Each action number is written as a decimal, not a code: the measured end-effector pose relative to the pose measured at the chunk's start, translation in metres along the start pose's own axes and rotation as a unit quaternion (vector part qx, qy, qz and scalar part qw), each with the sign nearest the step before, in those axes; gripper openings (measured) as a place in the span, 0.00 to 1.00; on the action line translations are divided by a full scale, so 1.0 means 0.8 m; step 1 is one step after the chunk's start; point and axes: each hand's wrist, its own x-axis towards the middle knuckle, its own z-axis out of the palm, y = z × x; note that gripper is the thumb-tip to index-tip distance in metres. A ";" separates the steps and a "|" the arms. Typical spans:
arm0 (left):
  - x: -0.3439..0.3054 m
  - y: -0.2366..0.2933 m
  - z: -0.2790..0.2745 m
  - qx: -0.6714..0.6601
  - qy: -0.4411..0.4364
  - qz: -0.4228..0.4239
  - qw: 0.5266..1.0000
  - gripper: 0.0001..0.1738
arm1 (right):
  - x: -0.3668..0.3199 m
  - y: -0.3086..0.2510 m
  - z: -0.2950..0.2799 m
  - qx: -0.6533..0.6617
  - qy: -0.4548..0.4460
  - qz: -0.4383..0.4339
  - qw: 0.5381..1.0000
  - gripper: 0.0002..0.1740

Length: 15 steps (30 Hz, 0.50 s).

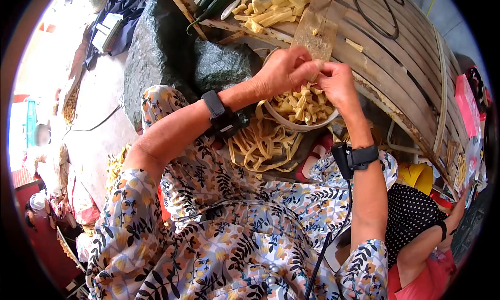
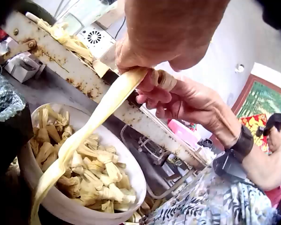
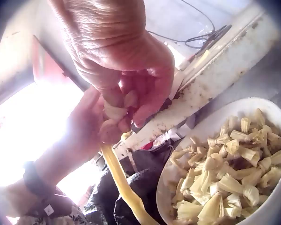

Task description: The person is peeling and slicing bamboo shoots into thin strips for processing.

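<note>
Above the white bowl (image 1: 300,127) both hands meet at the fingertips. A long, flat, pale yellow strip (image 2: 92,123) hangs from the left hand (image 1: 284,70) down past the bowl's rim. In the left wrist view, the strip's upper end is pinched between thumb and fingers, with a loop around a finger of the right hand. Curled fingers of the right hand (image 1: 337,84) grip that looped end, seen close in the right wrist view beside the left hand (image 3: 86,124). Many short knotted yellow strips (image 3: 225,173) fill the bowl beneath.
Loose long strips (image 1: 263,146) lie in a pile left of the bowl. A slatted wooden table (image 1: 390,71) with a rusty edge carries more strips (image 1: 273,16), a board (image 1: 317,29) and a black cable. Dark green plastic sheeting (image 1: 156,55) stands at left; another person sits at right.
</note>
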 end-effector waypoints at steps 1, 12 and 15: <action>0.000 -0.003 0.002 0.064 0.010 0.032 0.997 0.16 | -0.002 0.002 0.002 -0.031 0.009 -0.033 0.999 0.04; 0.000 0.006 0.008 -0.389 0.013 -0.181 0.903 0.18 | -0.004 -0.011 -0.026 0.326 0.177 -0.061 0.927 0.06; 0.002 -0.001 0.002 -0.318 -0.067 -0.145 0.935 0.17 | -0.006 -0.012 -0.037 0.368 0.192 -0.009 0.910 0.07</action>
